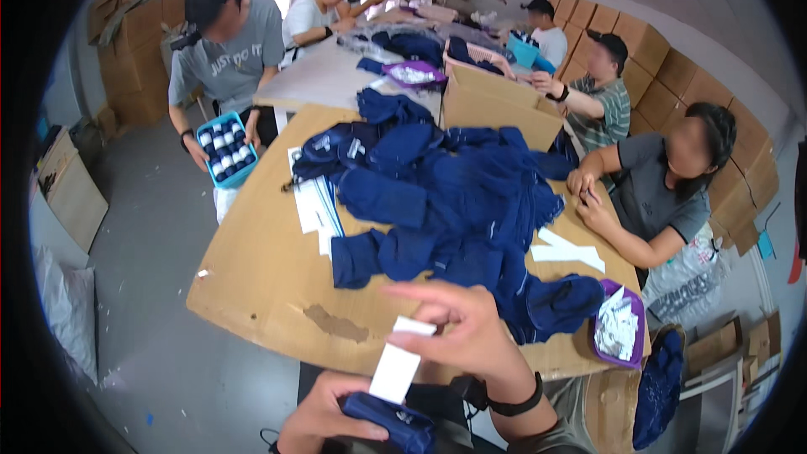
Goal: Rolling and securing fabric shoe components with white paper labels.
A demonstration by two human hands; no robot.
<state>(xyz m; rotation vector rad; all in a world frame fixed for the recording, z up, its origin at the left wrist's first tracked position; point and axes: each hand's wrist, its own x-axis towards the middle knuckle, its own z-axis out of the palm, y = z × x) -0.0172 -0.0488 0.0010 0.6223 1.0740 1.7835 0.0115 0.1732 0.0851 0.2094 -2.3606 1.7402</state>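
My left hand (324,419) grips a folded dark blue sock bundle (388,423) low in the view, just below the table's near edge. My right hand (461,328) pinches a white paper band (398,363) by its top end; the band hangs down to touch the bundle. A large heap of dark blue socks (445,202) covers the middle of the wooden table (261,269) just beyond my hands.
A purple tray of white paper labels (618,328) sits at the table's right corner. White paper strips (315,202) lie left of the heap, more (565,250) to its right. A cardboard box (496,101) stands behind. Several people work around the tables; one holds a blue basket (225,150).
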